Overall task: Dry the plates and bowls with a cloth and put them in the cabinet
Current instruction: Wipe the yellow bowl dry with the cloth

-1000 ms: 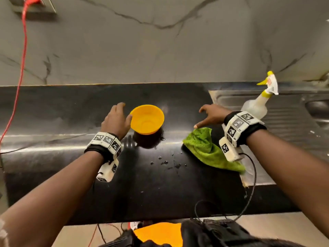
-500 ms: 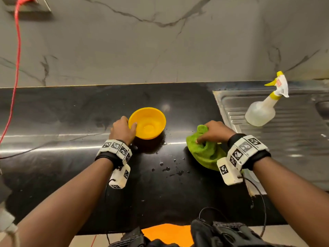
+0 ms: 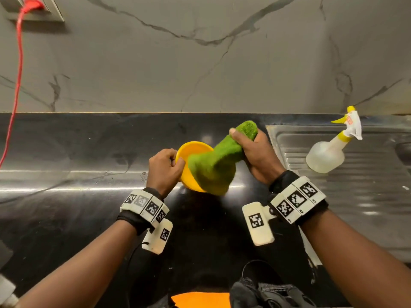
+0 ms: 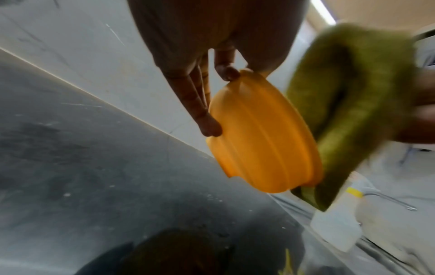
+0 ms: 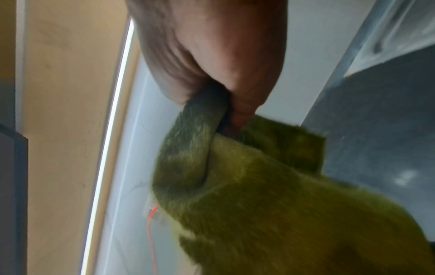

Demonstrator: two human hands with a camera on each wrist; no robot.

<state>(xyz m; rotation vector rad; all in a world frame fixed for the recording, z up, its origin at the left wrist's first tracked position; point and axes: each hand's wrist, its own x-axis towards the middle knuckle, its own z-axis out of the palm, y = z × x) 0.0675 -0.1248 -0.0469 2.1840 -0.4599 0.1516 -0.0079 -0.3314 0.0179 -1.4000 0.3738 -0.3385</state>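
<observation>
Drying under way at frame centre: left hand [image 3: 165, 168] pinching rim of yellow bowl [image 3: 189, 161], lifted and tilted above black counter [image 3: 66, 207]; right hand [image 3: 255, 156] clenched round bunched green cloth [image 3: 213, 170], cloth draped over bowl's mouth. Spray bottle [image 3: 327, 154] idle on steel drainboard [image 3: 355, 196], right of frame. Next move likely: work cloth round bowl's inside, firm rim grip needed. Cabinet not in view.

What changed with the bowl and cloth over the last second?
The left hand took hold of the yellow bowl and lifted it off the black counter, tilting it. The right hand closed on the green cloth, raised it and brought it against the bowl. The spray bottle stayed on the drainboard.
</observation>
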